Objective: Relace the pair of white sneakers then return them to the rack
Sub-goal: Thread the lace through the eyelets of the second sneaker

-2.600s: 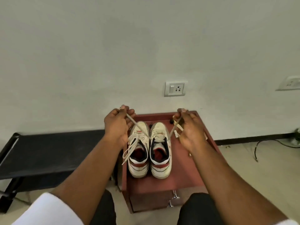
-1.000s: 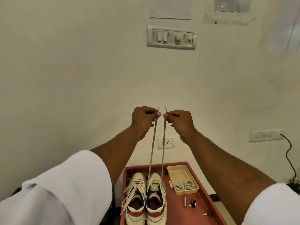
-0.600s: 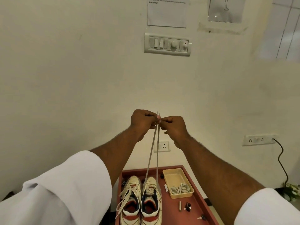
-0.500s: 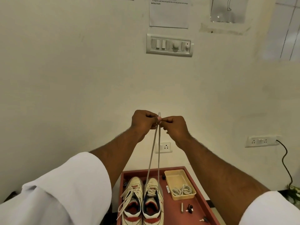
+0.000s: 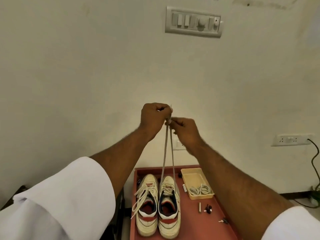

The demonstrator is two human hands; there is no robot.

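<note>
Person: white sleeves on both arms, left sleeve (image 5: 57, 196) and right sleeve (image 5: 294, 226), rolled or cut short above elbow. Forearms bare, lightly haired. Nothing worn on wrists.

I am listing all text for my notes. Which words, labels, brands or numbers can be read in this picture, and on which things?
None can be read.
Switch panel: no print shows.
Right sneaker and left sneaker: no brand mark shows.
Small white tube: any print too small.
</note>
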